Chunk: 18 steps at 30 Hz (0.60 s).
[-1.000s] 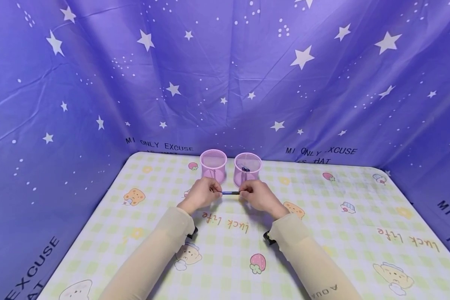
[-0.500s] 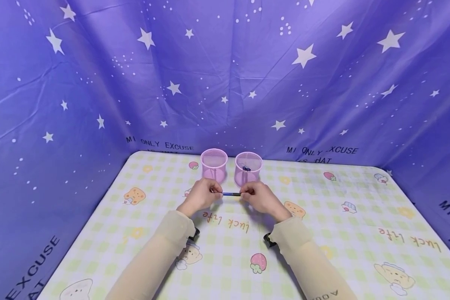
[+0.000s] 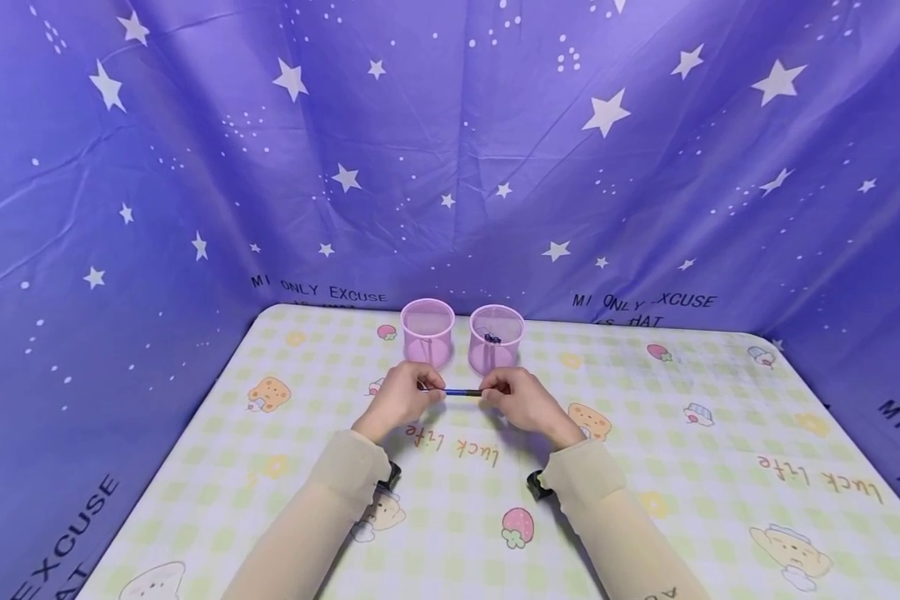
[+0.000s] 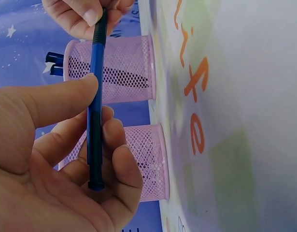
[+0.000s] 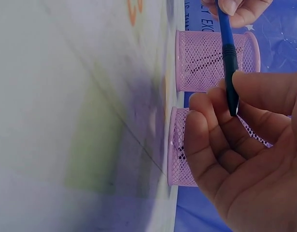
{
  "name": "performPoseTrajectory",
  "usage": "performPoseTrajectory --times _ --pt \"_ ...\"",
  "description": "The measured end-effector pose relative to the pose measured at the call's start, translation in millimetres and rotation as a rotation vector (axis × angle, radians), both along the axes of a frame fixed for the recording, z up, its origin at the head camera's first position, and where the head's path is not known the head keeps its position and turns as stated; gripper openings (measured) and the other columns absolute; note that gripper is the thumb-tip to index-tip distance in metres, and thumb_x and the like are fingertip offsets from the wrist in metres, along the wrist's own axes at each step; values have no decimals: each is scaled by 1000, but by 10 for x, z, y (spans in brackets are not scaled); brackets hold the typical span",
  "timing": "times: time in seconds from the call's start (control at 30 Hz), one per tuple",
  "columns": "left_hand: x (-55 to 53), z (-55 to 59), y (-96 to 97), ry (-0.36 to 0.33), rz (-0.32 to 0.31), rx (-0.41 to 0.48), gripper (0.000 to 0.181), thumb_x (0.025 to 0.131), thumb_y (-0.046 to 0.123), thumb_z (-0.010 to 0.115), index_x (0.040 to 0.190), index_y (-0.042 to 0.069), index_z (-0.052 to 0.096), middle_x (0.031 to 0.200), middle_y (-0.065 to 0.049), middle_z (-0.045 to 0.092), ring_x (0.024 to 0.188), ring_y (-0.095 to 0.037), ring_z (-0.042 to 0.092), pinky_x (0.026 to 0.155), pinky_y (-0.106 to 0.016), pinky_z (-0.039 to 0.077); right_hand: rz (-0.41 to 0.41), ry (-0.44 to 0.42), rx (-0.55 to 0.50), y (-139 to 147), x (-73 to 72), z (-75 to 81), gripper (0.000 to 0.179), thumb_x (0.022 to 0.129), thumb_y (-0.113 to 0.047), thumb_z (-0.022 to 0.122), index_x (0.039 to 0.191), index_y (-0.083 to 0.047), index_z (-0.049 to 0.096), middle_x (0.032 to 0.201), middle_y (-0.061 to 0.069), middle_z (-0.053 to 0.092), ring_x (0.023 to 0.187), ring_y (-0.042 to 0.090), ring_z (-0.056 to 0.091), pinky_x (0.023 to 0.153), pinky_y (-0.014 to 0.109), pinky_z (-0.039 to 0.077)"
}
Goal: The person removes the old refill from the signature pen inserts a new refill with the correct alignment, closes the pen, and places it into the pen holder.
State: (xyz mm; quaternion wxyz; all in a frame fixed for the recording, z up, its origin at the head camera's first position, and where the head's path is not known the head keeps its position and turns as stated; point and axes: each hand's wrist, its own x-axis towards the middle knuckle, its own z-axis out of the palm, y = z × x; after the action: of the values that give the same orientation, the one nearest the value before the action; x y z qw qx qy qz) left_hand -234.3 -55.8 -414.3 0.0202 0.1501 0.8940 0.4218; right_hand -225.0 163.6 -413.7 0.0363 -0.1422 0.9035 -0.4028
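A blue pen (image 3: 462, 392) with a dark grip section lies level between my two hands, above the tablecloth. My left hand (image 3: 403, 395) pinches its clicker end; in the left wrist view the thumb presses the blue barrel (image 4: 96, 63) against curled fingers. At the tip end, my right hand (image 3: 525, 402) pinches the dark grip (image 5: 230, 67) between thumb and fingers, the pointed tip showing past the thumb. Just behind the hands stand two pink mesh pen cups, the left cup (image 3: 428, 335) and the right cup (image 3: 497, 340). Dark-blue pen ends (image 3: 492, 339) show inside the right cup.
A green-and-white checked tablecloth (image 3: 450, 508) with cartoon prints covers the table. Purple star-patterned curtain (image 3: 450, 125) hangs behind and at both sides, close behind the cups. Each sleeve cuff carries a black strap piece (image 3: 540, 484).
Both hands have come very slightly toward the body, the pen with them. The grip on the pen stays the same, and both cups stand where they were.
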Motion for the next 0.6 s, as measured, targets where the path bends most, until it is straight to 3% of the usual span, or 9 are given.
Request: performPoseTrajectory --times 0.6 --pt "17 -16 13 17 -18 38 5 80 8 74 80 12 71 74 5 64 70 -12 56 70 -30 47 -9 -5 -34 23 41 13 8 89 -6 62 93 -8 69 79 0 63 68 14 55 61 30 48"
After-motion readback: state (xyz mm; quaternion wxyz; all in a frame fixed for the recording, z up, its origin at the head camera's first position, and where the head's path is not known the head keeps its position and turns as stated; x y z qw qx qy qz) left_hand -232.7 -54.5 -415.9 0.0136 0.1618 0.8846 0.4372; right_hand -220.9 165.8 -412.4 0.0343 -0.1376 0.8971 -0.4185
